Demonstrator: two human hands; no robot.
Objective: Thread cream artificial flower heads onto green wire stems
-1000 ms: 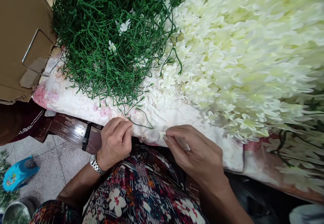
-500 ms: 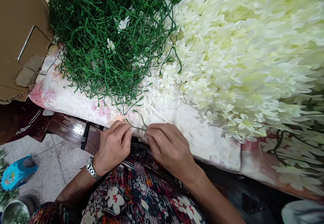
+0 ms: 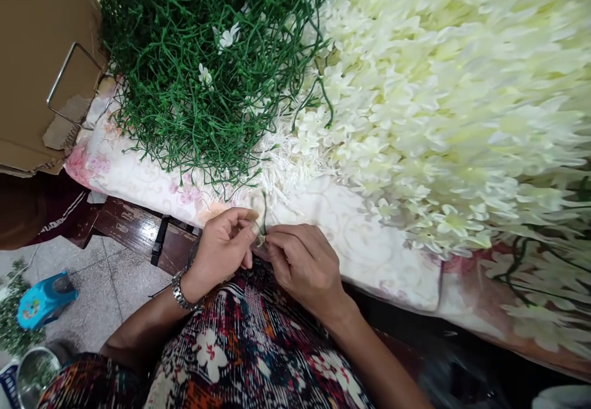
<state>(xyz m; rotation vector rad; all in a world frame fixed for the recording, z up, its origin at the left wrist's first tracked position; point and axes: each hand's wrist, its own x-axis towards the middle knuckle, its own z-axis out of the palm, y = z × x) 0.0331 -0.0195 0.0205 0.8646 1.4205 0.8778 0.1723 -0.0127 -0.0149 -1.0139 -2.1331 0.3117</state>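
Observation:
At the near edge of the table, my left hand (image 3: pixel 228 242) and my right hand (image 3: pixel 305 261) meet, both closed in a pinch. A thin green artificial flower stem (image 3: pixel 265 209) stands up from between their fingertips, its lower end gripped by my right hand. A small pale bit (image 3: pixel 261 238), too small to name, shows where the fingertips meet. What my left thumb and fingers hold is partly hidden. Just beyond lies a big heap of green artificial stems (image 3: pixel 194 95), with a pile of white fibre-like pieces (image 3: pixel 290 162) beside it.
Cream artificial flowers (image 3: pixel 443 101) cover the right side of the floral cloth (image 3: pixel 332 212). A cardboard box (image 3: pixel 41 58) with a bent metal wire (image 3: pixel 62 79) stands at left. On the floor are a blue stool (image 3: pixel 44 301) and a metal bowl (image 3: pixel 34 372). Another person's dark sleeve (image 3: pixel 41 212) shows at left.
My left hand has moved right and up against my right fingertips. The stem, which lay stretched between the hands, now points upward. My right hand has barely moved.

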